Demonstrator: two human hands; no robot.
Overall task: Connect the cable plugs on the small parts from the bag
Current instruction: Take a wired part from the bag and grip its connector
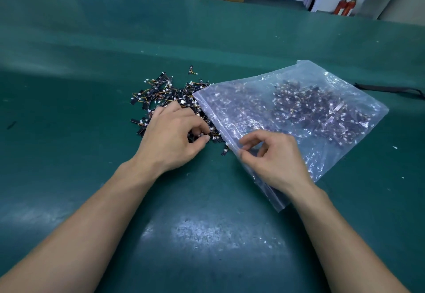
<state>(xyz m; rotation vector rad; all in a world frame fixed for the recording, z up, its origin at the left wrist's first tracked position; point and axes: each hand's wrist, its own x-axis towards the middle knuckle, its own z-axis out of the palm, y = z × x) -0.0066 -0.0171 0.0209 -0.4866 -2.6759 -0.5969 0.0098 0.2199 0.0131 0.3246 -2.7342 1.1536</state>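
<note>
Currently the left hand (174,136) is curling down over the near side of the spilled small parts (161,95). Its thumb and forefinger are pinching together on one of them just beside the bag's mouth, and the other fingers are bending onto the heap. Which piece is being pinched: too small to tell.

Meanwhile the right hand (273,161) is pinching the near lip of the clear plastic bag (299,109) between thumb and forefinger, with the other fingers loosely curling above the film.

The bag is lying flat on the green desk (207,235), toward its right edge, with its mouth facing left and a dark mass of further parts sitting inside.

The small parts, black strips with orange and yellow wires and white plugs, are lying mid-desk, touching the bag's mouth and spreading toward the left edge. A dark strap (391,89) is lying near the right edge.
</note>
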